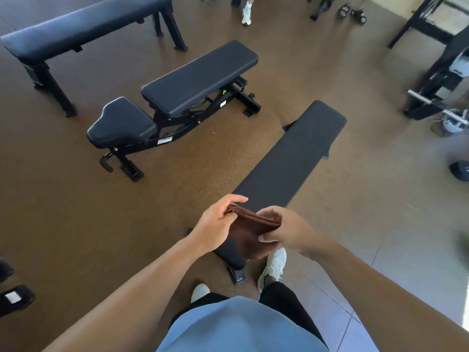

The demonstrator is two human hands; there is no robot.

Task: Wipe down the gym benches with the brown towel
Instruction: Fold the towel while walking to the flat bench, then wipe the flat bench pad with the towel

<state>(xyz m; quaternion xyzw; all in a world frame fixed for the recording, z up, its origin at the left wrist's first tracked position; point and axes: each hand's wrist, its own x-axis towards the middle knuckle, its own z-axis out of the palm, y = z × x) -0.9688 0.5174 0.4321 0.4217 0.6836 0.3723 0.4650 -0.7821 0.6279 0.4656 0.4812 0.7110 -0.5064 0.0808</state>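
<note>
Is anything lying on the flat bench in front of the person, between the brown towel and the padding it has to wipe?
Nothing visible. Both hands, left hand and right hand, hold the folded brown towel above the near end of the flat bench, whose black pad is bare along its visible length.

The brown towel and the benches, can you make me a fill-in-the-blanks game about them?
1. The brown towel is held by ____ hands, the left hand and the right hand.
2. The pads of the flat bench and the adjustable bench are coloured ____.
3. The person's shoes are ____.

Missing words: two; black; white
</note>
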